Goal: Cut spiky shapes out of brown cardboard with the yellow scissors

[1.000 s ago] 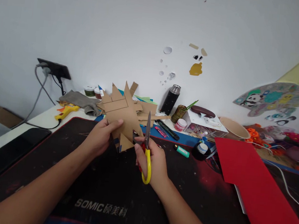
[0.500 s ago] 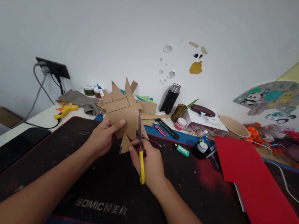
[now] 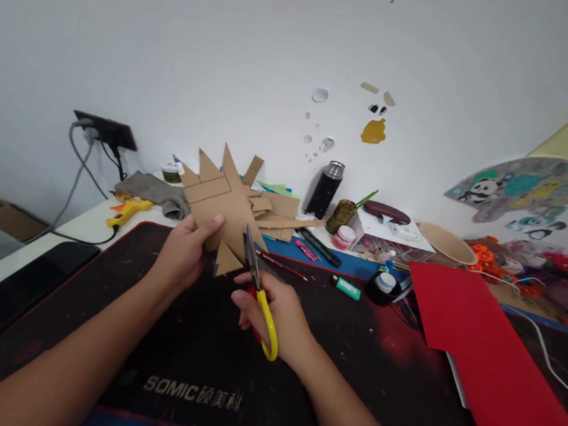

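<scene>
My left hand (image 3: pixel 184 250) pinches a spiky brown cardboard cutout (image 3: pixel 215 200) by its lower left side, thumb on the front. Dark lines are drawn across the cutout's upper part, and pointed tips stick up along its top. At its bottom a triangular flap (image 3: pixel 228 260) hangs down. My right hand (image 3: pixel 274 312) is closed on scissors (image 3: pixel 264 305) with yellow and red handles. Their blades point up and lie close along the right edge of the cardboard; whether they touch it I cannot tell.
Behind the hands lie cardboard scraps (image 3: pixel 282 206), a utility knife (image 3: pixel 318 246) and a red pencil (image 3: pixel 283 265). A black thermos (image 3: pixel 325 190) stands near the wall. On the right is a red sheet (image 3: pixel 490 367); a yellow glue gun (image 3: pixel 131 210) and black phone-like slab (image 3: pixel 20 288) lie left.
The cardboard cutout has shifted left with my left hand. The scissors have tilted leftward and dropped slightly, and more of their red handle shows.
</scene>
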